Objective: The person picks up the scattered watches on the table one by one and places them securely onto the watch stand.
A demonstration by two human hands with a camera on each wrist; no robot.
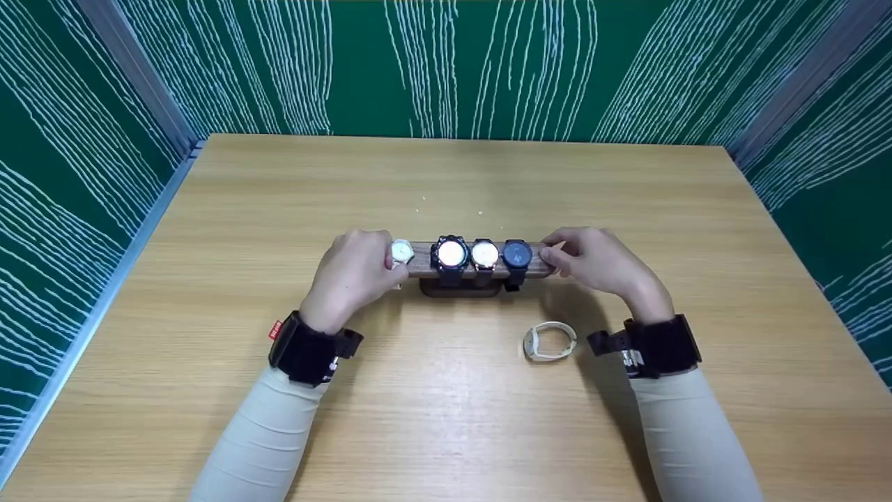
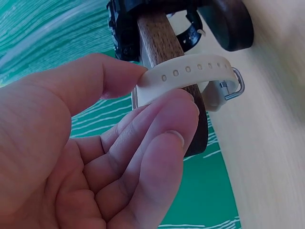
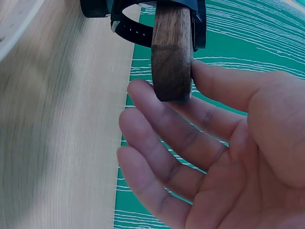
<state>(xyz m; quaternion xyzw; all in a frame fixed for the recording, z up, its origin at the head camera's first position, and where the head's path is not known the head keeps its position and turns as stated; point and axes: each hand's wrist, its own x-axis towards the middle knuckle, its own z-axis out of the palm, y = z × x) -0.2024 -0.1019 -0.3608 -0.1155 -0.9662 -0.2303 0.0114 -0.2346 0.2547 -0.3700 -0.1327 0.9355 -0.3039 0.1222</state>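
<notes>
A wooden watch stand (image 1: 422,263) carries a row of watches on its bar. At the bar's left end, my left hand (image 1: 354,272) pinches a white watch (image 1: 402,251) between thumb and fingers. Its white strap (image 2: 190,69) loops around the bar, and the buckle hangs on the near side. My right hand (image 1: 596,259) grips the bar's right end (image 3: 171,71) with thumb and forefinger, the other fingers loosely bent below. Between the hands sit a chunky black watch (image 1: 451,252), a light-faced watch with a dark strap (image 1: 485,255) and a dark-faced watch (image 1: 517,255).
Another pale watch (image 1: 531,344) lies on its side on the wooden table (image 1: 446,418), nearer to me and left of my right wrist. Tiny white specks dot the table behind the stand. Green walls (image 1: 362,63) with white streaks enclose the table's back and sides.
</notes>
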